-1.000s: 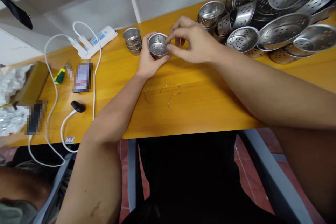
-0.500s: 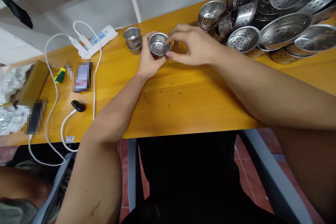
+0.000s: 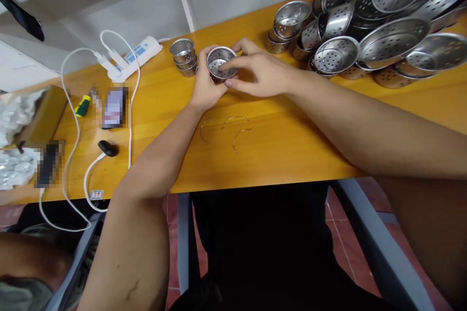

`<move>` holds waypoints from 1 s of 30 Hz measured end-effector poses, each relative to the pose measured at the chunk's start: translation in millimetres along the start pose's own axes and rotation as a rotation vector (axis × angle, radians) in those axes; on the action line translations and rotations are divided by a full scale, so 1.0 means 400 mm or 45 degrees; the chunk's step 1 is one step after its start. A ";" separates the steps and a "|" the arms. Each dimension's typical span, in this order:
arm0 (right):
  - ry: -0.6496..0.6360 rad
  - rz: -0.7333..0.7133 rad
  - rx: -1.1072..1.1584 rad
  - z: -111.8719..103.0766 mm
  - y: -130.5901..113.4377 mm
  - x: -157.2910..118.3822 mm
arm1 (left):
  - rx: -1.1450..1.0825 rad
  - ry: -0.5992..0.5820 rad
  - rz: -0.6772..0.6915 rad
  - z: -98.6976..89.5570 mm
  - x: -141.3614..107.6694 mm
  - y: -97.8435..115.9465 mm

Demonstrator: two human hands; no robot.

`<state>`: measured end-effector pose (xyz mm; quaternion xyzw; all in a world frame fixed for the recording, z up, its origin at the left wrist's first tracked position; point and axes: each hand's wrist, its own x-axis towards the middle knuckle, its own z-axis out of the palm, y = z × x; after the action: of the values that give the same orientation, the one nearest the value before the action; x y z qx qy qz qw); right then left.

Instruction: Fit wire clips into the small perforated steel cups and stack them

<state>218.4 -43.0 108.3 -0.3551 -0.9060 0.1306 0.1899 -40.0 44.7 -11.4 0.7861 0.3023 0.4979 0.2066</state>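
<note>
In the head view, the left hand [image 3: 203, 88] is cupping a small perforated steel strainer cup [image 3: 220, 63] at upper centre of the frame, while the right hand [image 3: 260, 71] is pinching its rim. It is probably light, rigid and slick, so gripping the rim and wall suits it best. Three wire handles [image 3: 226, 129] are lying just below on the table [image 3: 292, 141], where open room is showing; the strainer pile [image 3: 365, 24] is crowding the upper right.

A: What's lying on the bench [image 3: 292, 146]?
B: 3 curved wires [image 3: 226, 131], a white power strip [image 3: 136, 56], a screwdriver [image 3: 83, 105], a stack of small perforated cups [image 3: 183, 56], a heap of strainers [image 3: 368, 24].
</note>
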 end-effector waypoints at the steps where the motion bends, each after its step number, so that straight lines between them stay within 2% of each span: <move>1: -0.006 -0.005 -0.009 0.002 -0.003 0.000 | 0.005 -0.007 -0.005 -0.001 -0.001 0.003; 6: -0.022 0.061 -0.110 -0.010 -0.035 -0.002 | 0.041 0.005 -0.032 -0.001 -0.001 0.029; 10: -0.060 0.116 -0.337 -0.033 -0.079 -0.005 | 0.081 0.018 -0.050 0.003 0.001 0.055; 12: -0.089 0.079 -0.369 -0.035 -0.099 -0.003 | 0.114 -0.032 -0.039 -0.001 0.000 0.068; 16: -0.123 0.006 -0.243 -0.017 -0.113 0.006 | 0.066 -0.210 0.011 -0.009 -0.012 0.091; 18: -0.109 0.029 -0.209 -0.012 -0.106 0.008 | -0.013 -0.296 -0.044 -0.007 -0.021 0.096; 20: -0.103 0.089 -0.234 -0.017 -0.092 0.008 | -0.060 -0.320 -0.106 -0.001 -0.025 0.095; 23: -0.152 0.264 -0.316 -0.042 -0.060 0.006 | 0.018 -0.238 -0.103 -0.002 -0.019 0.094; 26: -0.207 0.476 -0.380 -0.070 -0.021 0.003 | 0.171 -0.063 -0.081 -0.028 -0.001 0.100; 28: -0.234 0.578 -0.401 -0.083 0.003 0.003 | 0.239 0.061 -0.137 -0.051 0.010 0.101; 30: -0.282 0.652 -0.429 -0.091 0.023 0.003 | 0.270 0.123 -0.230 -0.070 0.015 0.094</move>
<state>238.9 -31.7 137.8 -0.5815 -0.8113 0.0601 -0.0105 -53.4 21.9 27.7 0.7482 0.4324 0.4798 0.1518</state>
